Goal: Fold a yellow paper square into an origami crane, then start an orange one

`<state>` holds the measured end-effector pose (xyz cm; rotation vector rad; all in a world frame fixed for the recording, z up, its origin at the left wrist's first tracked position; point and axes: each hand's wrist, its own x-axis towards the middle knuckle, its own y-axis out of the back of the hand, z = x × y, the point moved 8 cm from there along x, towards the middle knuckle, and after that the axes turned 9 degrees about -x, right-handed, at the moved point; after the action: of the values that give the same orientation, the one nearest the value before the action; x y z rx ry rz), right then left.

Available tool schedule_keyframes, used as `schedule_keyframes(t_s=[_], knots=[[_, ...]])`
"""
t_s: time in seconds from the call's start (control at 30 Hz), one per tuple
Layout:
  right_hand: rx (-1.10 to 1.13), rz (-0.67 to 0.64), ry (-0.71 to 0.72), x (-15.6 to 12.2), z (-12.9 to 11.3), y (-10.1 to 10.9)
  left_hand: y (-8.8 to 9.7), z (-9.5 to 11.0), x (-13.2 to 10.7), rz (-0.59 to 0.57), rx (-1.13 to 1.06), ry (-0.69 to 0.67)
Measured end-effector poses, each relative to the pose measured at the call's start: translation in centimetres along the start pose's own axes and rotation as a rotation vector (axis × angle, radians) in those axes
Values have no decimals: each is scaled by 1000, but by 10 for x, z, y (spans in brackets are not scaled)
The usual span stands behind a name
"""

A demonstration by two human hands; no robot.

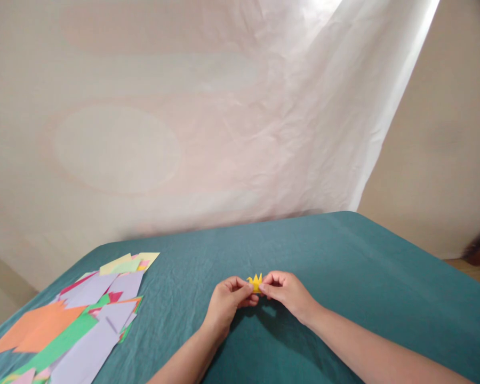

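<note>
I have the left hand and right hand pinching opposite sides of the small yellow folded paper in their fingers, apparently to steady its upright points above the bench; coloured sheets lie well left of them, likely out of the way

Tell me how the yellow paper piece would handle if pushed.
The yellow paper piece is probably light, given its small size. Its narrow points would likely bend, yet they stand upright between the left hand and right hand, suggesting some stiffness.
</note>
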<state>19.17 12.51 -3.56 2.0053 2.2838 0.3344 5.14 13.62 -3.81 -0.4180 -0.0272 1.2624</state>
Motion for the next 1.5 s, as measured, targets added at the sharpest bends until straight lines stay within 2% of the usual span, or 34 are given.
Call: schedule_keyframes(t_s=[0.17, 0.4, 0.67, 1.0, 1.5], knots=[[-5, 7, 2, 1, 5, 0, 0, 0, 0, 16, 5, 4], [66, -60, 24, 0, -4, -5, 0, 0, 0, 1, 39, 2], [34, -41, -3, 1, -1, -3, -1, -2, -1, -9, 16, 24], [12, -103, 5, 0, -1, -7, 2, 0, 0, 18, 0, 0], [12, -22, -49, 4, 14, -4, 2, -3, 1, -2, 6, 2]])
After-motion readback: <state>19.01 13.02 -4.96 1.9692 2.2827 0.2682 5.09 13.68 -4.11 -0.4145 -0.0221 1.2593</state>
